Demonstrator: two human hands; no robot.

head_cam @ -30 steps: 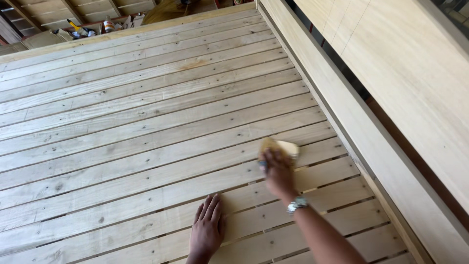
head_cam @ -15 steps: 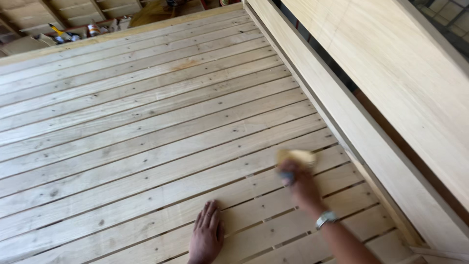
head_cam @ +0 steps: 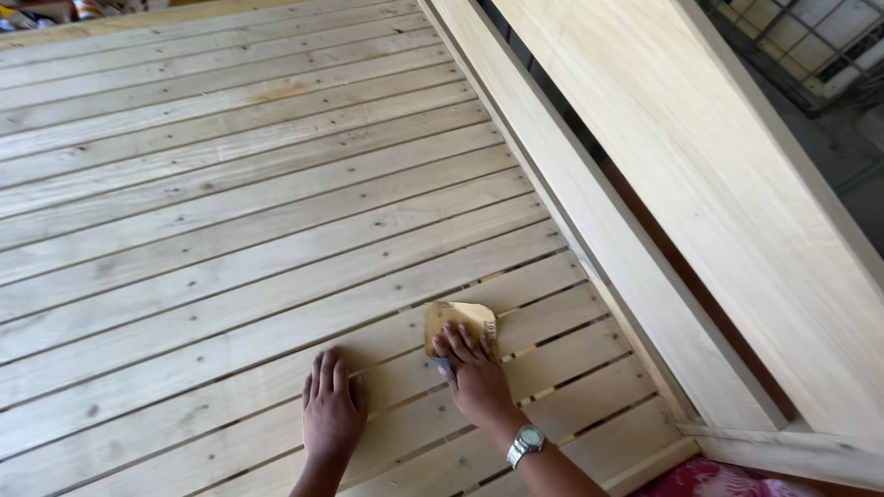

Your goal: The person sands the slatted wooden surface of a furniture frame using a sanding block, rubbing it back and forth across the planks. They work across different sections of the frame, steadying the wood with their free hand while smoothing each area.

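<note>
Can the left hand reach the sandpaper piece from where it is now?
Probably yes. The left hand lies flat on the wooden slats, beside the sandpaper piece that the right hand presses. Only bare slats lie between them.

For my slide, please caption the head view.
Right hand presses sandpaper on wooden slats; left hand lies flat beside.
</note>
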